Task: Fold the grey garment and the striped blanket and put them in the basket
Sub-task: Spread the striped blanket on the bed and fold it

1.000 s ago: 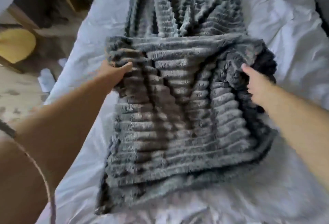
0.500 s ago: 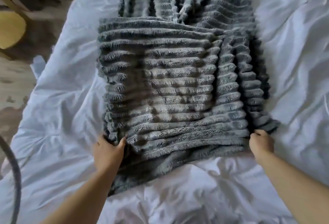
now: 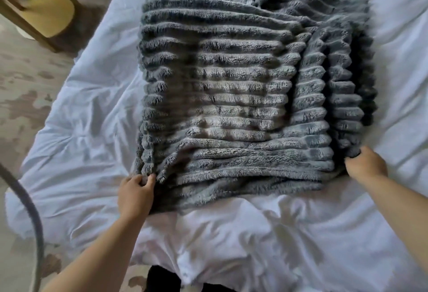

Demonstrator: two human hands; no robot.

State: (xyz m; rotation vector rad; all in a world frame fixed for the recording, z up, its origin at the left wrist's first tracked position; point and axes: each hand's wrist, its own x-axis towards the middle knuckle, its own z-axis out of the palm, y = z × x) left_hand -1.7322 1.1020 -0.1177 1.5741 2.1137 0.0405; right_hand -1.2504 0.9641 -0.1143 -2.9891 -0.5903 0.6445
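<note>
The left hand [image 3: 135,195] and right hand [image 3: 366,165] are each curled on a near corner of the striped blanket [image 3: 231,94].
It is laid folded on the white bed [image 3: 92,134], its near edge pinched at both ends; a yellow chair [image 3: 46,13] is seen upper left.

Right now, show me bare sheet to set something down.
Bare white sheet lies left of the striped blanket, right of it, and nearer than the left hand and right hand. The blanket covers the middle and far end.
</note>
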